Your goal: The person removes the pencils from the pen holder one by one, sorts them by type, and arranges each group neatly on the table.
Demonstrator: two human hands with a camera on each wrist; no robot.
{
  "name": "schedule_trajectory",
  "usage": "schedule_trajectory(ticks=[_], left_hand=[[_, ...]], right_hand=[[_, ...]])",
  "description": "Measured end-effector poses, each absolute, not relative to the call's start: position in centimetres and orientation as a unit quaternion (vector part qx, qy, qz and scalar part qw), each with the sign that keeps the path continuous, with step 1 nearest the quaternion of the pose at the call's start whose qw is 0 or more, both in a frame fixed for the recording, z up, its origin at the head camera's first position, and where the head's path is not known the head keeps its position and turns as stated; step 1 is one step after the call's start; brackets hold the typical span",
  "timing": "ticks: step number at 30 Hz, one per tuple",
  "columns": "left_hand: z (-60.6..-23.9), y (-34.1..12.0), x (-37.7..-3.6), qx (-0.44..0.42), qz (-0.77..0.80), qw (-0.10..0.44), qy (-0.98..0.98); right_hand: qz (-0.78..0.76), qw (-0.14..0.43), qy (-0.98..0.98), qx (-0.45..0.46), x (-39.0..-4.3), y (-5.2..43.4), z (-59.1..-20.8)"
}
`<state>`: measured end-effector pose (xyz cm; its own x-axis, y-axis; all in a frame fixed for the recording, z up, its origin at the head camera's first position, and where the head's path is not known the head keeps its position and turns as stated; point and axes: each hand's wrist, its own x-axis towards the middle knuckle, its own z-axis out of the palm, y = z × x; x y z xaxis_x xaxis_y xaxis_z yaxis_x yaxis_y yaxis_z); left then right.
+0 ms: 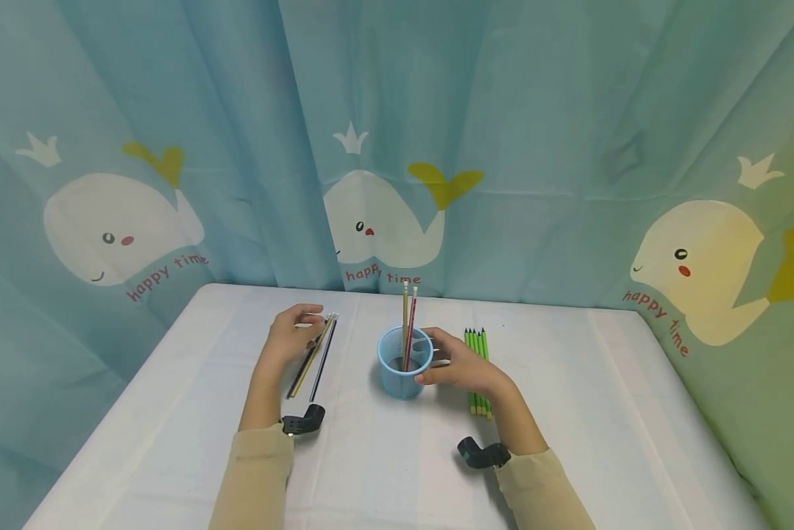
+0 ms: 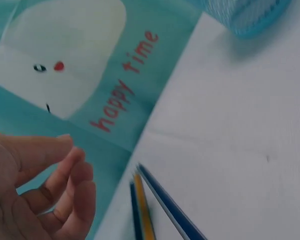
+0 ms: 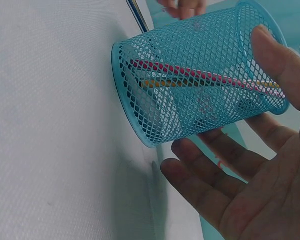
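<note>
A light-blue mesh pencil cup (image 1: pixel 397 384) stands upright mid-table, with a gold pencil (image 1: pixel 405 313) and a red patterned pencil (image 1: pixel 413 315) leaning inside it. My right hand (image 1: pixel 468 369) holds the cup from its right side; in the right wrist view the thumb (image 3: pixel 277 60) lies at the rim and the other fingers curve along the opposite side. My left hand (image 1: pixel 288 338) hovers over the eraser ends of a small group of dark and yellow pencils (image 1: pixel 313 359). Its thumb and index fingertip come close together, with nothing seen between them in the left wrist view.
Right of the cup, several green pencils (image 1: pixel 478 394) lie side by side, partly behind the right hand and wrist. A white cloth covers the table (image 1: pixel 370 471). Along its back edge hangs a blue-green curtain (image 1: pixel 536 235) with whale prints.
</note>
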<state>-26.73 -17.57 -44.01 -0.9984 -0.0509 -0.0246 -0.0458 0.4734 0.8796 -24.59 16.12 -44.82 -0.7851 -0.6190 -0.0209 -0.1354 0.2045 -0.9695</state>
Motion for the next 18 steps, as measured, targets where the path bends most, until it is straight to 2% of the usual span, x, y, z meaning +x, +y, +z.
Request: schedule_trajectory(ticks=[11,18], left_hand=[[-41.0,-14.2,-25.4,-0.075,-0.623,0.021,-0.779],[-40.8,-11.7,-25.1,-0.111,-0.71,0.04,-0.694]], right_hand=[[-0.581,0.209,0.745,-0.254,-24.7,16.1,-44.9],[-0.579,0.207,0.746,-0.255,-24.7,16.1,-44.9]])
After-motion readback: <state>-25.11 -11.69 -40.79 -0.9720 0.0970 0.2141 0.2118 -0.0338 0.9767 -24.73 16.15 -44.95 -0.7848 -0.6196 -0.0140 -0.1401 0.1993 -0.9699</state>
